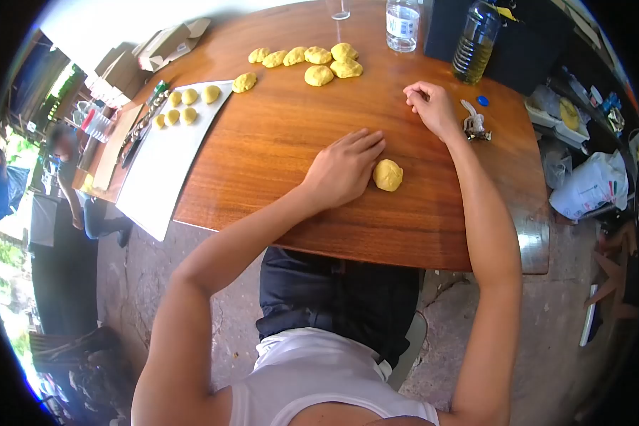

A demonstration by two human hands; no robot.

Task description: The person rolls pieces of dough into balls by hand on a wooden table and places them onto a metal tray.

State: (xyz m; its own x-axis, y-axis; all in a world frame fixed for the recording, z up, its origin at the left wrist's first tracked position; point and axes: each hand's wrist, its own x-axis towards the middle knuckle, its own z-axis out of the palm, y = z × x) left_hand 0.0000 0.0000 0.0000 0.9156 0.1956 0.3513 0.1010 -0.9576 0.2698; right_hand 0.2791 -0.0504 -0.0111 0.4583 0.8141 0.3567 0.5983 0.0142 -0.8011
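A round ball of yellow dough [388, 175] sits on the wooden table right beside my left hand [344, 167]. That hand lies palm down with its fingers stretched out, close to or touching the ball's left side; what is under the palm is hidden. Farther up and to the right, my right hand [433, 110] is held with its fingers curled in toward the thumb. Whether anything small is between them cannot be made out. Several rough dough lumps [318, 75] lie in a group toward the table's far side, and a single dough lump [244, 83] is near the tray.
Smaller dough balls [189, 96] rest on a white tray [153, 167] overhanging the table's left edge. A water bottle [402, 27], an oil bottle [474, 46], a blue cap [482, 101] and a crumpled wrapper [477, 128] stand or lie at the right. Another person [67, 160] is at far left.
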